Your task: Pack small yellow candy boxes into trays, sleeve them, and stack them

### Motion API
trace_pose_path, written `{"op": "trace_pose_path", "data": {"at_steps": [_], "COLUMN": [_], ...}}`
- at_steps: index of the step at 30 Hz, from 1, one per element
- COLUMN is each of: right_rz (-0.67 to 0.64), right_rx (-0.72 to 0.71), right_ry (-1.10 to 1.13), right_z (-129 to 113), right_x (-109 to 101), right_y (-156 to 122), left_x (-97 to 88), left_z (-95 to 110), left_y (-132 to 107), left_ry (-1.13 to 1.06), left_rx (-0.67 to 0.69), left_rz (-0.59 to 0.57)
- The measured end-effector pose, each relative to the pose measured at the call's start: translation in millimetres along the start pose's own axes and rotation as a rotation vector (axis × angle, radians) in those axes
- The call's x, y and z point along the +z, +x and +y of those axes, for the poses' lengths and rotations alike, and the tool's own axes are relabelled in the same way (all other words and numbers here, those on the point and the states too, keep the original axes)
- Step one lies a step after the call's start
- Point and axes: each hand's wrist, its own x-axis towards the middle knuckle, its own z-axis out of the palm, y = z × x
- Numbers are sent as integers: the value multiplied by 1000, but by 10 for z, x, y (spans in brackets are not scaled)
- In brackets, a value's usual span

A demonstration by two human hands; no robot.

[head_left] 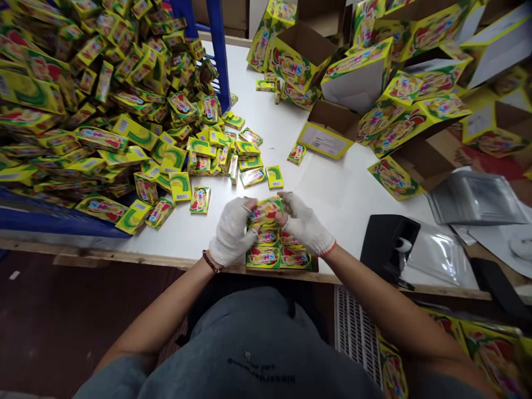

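White fingerless gloves cover both of my hands. Between them I hold a small yellow-green printed box [266, 208], its colourful face turned up. My left hand [235, 230] grips its left end, and my right hand [305, 224] has fingers closed on the right end. Just below, a display carton at the table's front edge holds rows of similar small boxes [262, 257], printed faces up; the carton's walls are mostly hidden. Several loose small boxes [275, 177] lie on the white table beyond my hands.
A blue crate [222, 61] at the left overflows with small boxes. Open display cartons [299, 58] crowd the back right. On the right are a black tape dispenser [388, 244], clear plastic sleeves [440, 257] and a stack of clear plastic [476, 197]. The table [266, 122] has a wooden front edge.
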Motion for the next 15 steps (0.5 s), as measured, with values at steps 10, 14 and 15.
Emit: {"op": "trace_pose_path", "data": {"at_steps": [10, 14, 15], "right_rz": [190, 63, -30], "right_rx": [142, 77, 58], "right_ry": [179, -195, -353], "right_z": [180, 121, 69], "right_x": [-30, -284, -374], "right_y": [-312, -314, -266], "left_x": [335, 108, 11], "left_z": [422, 73, -85], "left_y": [112, 62, 47], "left_ry": [-64, 30, 117], "left_rx": [-9, -129, -232], "left_rz": [76, -61, -78]}}
